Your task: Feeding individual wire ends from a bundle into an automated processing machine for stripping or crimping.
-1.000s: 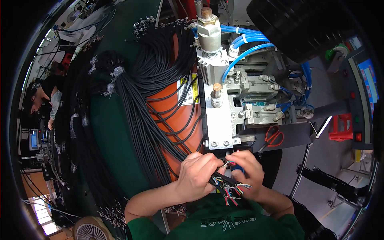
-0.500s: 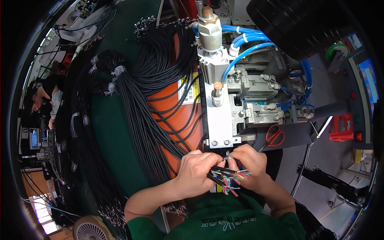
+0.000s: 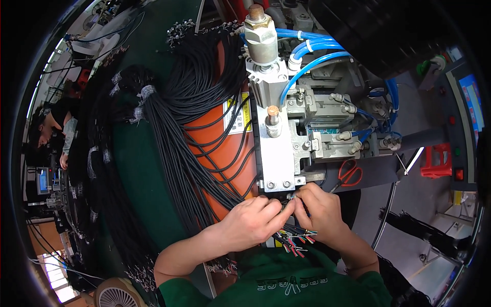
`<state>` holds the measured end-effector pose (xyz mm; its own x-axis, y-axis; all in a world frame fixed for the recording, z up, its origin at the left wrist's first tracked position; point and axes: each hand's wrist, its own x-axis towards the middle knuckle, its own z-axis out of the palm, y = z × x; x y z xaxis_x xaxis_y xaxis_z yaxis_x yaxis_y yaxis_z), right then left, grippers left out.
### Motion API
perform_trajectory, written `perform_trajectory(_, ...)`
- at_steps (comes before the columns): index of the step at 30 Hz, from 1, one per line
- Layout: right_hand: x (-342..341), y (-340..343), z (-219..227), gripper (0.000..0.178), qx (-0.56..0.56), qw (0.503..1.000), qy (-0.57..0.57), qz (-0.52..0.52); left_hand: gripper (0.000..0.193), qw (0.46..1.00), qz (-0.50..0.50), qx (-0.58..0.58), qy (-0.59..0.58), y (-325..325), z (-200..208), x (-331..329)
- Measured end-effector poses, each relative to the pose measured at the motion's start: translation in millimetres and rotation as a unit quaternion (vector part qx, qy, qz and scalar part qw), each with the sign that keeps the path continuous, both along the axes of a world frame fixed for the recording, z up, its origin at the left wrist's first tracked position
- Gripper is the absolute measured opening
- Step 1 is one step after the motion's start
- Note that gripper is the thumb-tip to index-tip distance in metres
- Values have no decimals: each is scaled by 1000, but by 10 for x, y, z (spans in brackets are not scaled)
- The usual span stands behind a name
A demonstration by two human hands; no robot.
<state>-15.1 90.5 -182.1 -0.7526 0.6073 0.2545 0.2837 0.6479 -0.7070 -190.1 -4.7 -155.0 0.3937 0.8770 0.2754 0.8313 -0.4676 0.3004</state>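
Note:
My left hand (image 3: 250, 220) is closed, thumb and index finger pinched together just below the front end of the press block. Black cables (image 3: 280, 238) lie under its fingers, their stripped ends fanning out as thin coloured wires (image 3: 295, 241) toward my body. Opposite it, my right hand (image 3: 319, 212) is also closed, its fingertips meeting those of the left. A small pale cable end (image 3: 290, 196) shows at the fingertips; its exact shape is too small to tell. Both hands are beside the metal pneumatic press (image 3: 279, 153), close to its lower edge.
A large bundle of black cables (image 3: 171, 143) lies left of the press, partly over an orange surface (image 3: 240, 169). Red-handled scissors (image 3: 350, 174) lie to the right. Blue air hoses (image 3: 312, 46) run behind. A red stool (image 3: 436, 162) and a fan (image 3: 117, 294) stand farther off.
My left thumb and index finger have stretched forward to meet the right fingertips. The left hand now covers more of the black cables, and the coloured wire ends have shifted slightly down.

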Motion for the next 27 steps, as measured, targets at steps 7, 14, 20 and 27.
perform_trajectory(7,3,-15,18,7,15,1000,7,-5,41,997,39,-33,62,-26,65,105)
perform_trajectory(14,-12,-37,26,7,64,998,-5,-6,37,993,65,-61,82,-5,155,153)
perform_trajectory(20,-16,-58,27,8,70,997,-13,-11,36,993,69,-87,48,21,183,128)
perform_trajectory(27,9,15,34,5,9,1000,-20,-2,35,994,52,-82,57,48,156,131)
